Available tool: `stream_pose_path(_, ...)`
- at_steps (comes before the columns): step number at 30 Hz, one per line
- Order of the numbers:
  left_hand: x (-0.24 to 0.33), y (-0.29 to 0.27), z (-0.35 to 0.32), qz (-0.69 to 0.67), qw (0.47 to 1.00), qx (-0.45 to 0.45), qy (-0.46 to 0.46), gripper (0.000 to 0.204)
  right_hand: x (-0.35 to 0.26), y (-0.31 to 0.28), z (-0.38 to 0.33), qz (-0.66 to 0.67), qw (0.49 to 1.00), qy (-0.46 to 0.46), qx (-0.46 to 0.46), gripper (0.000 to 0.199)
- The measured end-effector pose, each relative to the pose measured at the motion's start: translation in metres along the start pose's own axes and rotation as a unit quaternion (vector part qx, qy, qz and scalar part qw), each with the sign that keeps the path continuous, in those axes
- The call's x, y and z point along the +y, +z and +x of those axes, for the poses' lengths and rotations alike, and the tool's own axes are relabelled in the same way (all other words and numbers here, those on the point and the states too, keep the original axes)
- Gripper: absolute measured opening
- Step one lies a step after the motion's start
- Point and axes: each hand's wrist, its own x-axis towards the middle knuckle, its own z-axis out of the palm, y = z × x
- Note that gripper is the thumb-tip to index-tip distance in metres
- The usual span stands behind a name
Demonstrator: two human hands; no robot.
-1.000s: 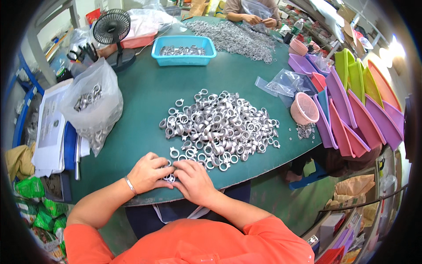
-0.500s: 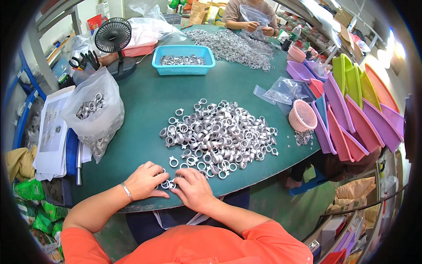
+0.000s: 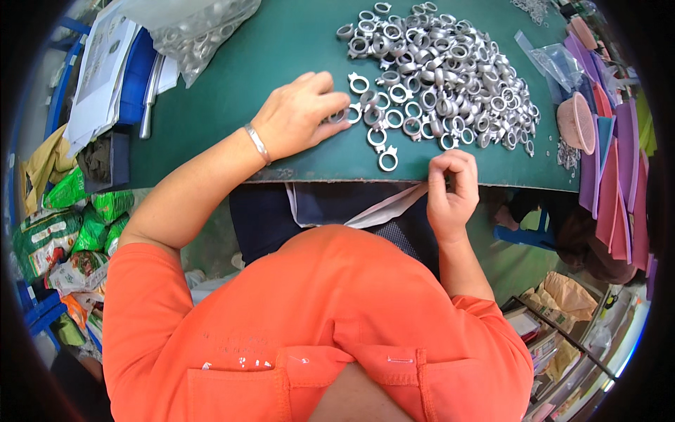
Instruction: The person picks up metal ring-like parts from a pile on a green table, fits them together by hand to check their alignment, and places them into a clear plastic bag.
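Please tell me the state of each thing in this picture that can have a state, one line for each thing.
left hand: palm down on the table, fingertips touching a metal ring
right hand: curled at the table edge, fingers pinched; what they hold cannot be seen
metal rings: heaped loosely, a few lying apart at the near edge
clear plastic bag: lying on the table, holding rings
pink basket: tipped on its side
bracelet: worn on the left wrist

The rings are silver-grey on a dark green table. The shirt is orange, the bracelet silver, the basket pink, the bags green.
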Motion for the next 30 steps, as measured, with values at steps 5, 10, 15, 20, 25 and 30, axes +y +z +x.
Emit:
stream_pose_path(5,0.007,0.013,0.011,0.032,0.995,0.016,-0.088,0.025,-0.020,0.023,-0.002,-0.128,0.985,-0.044,-0.111,0.021)
stream_pose_path(10,-0.008,0.001,0.008,-0.095,0.992,-0.021,-0.086,0.043,-0.020,0.020,0.003,-0.188,0.964,-0.036,-0.186,0.020)
stream_pose_path(15,-0.040,-0.003,0.011,-0.069,0.977,0.111,-0.171,0.037,-0.014,0.006,-0.007,0.148,0.966,0.161,-0.139,0.012)
stream_pose_path(20,-0.058,0.000,0.003,-0.144,0.939,0.175,-0.261,0.026,-0.012,0.009,-0.022,0.425,0.869,0.218,-0.127,0.016)
stream_pose_path(25,-0.071,-0.004,-0.002,-0.081,0.936,0.222,-0.262,0.028,-0.012,0.014,-0.031,0.471,0.846,0.215,-0.129,0.026)
stream_pose_path(30,-0.065,-0.005,0.003,-0.123,0.922,0.244,-0.273,0.017,-0.014,0.017,-0.037,0.485,0.836,0.216,-0.140,0.029)
